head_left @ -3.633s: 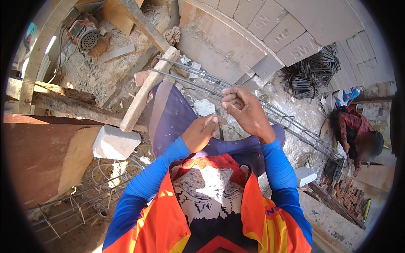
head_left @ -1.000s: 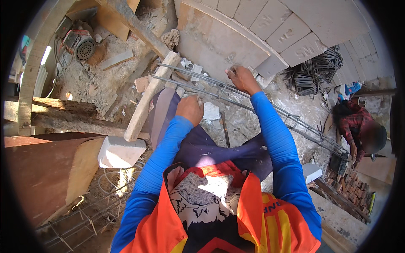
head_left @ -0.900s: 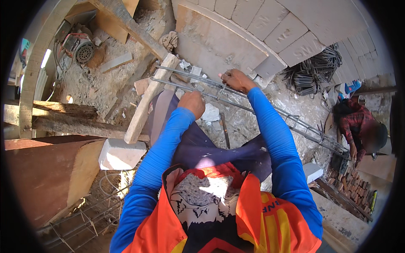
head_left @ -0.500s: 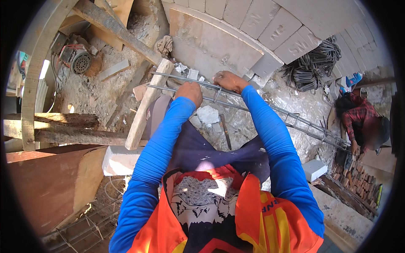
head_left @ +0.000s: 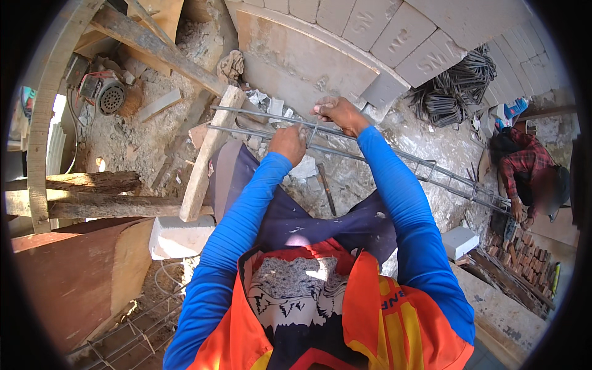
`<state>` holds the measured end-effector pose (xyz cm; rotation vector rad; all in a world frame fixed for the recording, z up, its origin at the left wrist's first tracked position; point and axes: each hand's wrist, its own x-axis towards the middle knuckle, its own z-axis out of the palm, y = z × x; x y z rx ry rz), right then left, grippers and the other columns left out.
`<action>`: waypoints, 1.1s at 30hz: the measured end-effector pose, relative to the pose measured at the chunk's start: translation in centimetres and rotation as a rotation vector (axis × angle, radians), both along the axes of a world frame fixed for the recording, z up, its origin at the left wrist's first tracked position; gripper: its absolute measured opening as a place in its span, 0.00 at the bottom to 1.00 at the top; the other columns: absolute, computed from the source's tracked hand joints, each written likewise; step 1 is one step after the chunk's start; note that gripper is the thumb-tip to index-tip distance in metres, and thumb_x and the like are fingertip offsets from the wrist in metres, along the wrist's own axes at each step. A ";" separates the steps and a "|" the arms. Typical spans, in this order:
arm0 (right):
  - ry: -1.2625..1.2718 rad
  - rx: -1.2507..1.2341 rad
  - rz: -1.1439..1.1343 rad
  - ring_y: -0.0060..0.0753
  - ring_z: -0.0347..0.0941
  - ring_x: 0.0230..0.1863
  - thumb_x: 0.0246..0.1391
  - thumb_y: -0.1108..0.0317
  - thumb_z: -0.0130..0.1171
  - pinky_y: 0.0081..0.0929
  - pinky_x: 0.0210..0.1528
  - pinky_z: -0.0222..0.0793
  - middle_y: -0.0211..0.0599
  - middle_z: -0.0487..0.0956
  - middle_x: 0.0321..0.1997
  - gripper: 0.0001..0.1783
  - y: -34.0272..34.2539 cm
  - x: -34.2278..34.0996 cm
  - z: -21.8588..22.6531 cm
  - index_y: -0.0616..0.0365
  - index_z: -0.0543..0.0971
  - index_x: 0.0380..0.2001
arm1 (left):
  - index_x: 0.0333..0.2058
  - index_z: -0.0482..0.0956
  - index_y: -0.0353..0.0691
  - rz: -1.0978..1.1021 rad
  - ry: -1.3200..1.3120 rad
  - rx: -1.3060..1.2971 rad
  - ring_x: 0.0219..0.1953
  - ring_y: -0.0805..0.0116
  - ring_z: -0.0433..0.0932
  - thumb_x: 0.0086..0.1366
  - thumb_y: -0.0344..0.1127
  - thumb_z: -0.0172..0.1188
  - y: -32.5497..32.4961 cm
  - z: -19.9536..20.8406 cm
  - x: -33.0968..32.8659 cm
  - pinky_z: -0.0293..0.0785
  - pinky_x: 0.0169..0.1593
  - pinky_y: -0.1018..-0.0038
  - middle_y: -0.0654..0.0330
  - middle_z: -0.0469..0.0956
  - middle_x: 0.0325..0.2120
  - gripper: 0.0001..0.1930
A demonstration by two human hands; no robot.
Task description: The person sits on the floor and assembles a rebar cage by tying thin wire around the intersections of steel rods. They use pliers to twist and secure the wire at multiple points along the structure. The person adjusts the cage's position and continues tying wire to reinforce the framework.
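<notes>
A long, narrow steel rebar cage [head_left: 394, 161] slants across in front of me, its left end on a wooden plank [head_left: 213, 154]. My left hand [head_left: 288, 145] is closed round the lower bar, its fingertips beside a square wire stirrup [head_left: 312, 134]. Just above that stirrup, my right hand [head_left: 340, 115] is curled at the upper bar, thumb and fingers pinched together. Whatever is in this pinch is too small to make out. Between my knees, on the ground, lies a dark bar-like tool [head_left: 327, 190] next to a pale broken block [head_left: 303, 166].
At the cage's far right end a crouching person in a plaid shirt [head_left: 524, 163] has hands by the bars. Bent steel pieces [head_left: 453, 89] are heaped by the pale block wall [head_left: 394, 37]. A power tool [head_left: 108, 92] lies left, near wooden beams [head_left: 123, 203]. A white block [head_left: 459, 242] sits right.
My left hand has slid right along the lower bar, closer to the stirrup. My right hand has turned and lifted slightly, its fingers now pinched over the stirrup. The view has shifted a little.
</notes>
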<state>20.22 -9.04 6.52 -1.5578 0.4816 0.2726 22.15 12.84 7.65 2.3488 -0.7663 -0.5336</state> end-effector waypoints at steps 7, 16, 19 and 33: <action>-0.333 -0.762 0.088 0.33 0.84 0.40 0.56 0.75 0.64 0.31 0.43 0.78 0.43 0.86 0.37 0.15 3.2 -3.8 5.5 0.64 0.77 0.48 | 0.37 0.82 0.33 0.085 -0.172 -0.126 0.38 0.36 0.80 0.65 0.35 0.58 -1.1 -0.6 -1.2 0.75 0.46 0.48 0.38 0.81 0.32 0.10; -0.412 -0.455 -0.172 0.51 0.82 0.47 0.59 0.76 0.61 0.35 0.50 0.78 0.52 0.82 0.47 0.18 6.8 -8.8 3.5 0.63 0.71 0.52 | 0.42 0.81 0.34 0.271 0.017 -0.209 0.38 0.36 0.81 0.62 0.33 0.63 -2.3 1.7 -2.8 0.76 0.45 0.50 0.38 0.82 0.32 0.12; -0.500 -0.731 -0.033 0.54 0.80 0.50 0.60 0.75 0.60 0.39 0.52 0.77 0.50 0.81 0.49 0.17 6.4 -10.3 2.2 0.61 0.72 0.52 | 0.48 0.77 0.31 0.116 -0.096 -0.253 0.42 0.35 0.80 0.60 0.30 0.64 -2.4 0.9 -2.1 0.77 0.48 0.50 0.36 0.81 0.36 0.17; -0.502 -0.983 0.339 0.58 0.66 0.57 0.62 0.67 0.57 0.47 0.63 0.62 0.50 0.72 0.52 0.23 2.2 -11.0 3.4 0.54 0.71 0.60 | 0.45 0.82 0.39 0.060 -0.022 -0.319 0.41 0.40 0.81 0.67 0.41 0.63 -2.6 -0.1 -0.6 0.76 0.47 0.53 0.41 0.83 0.36 0.14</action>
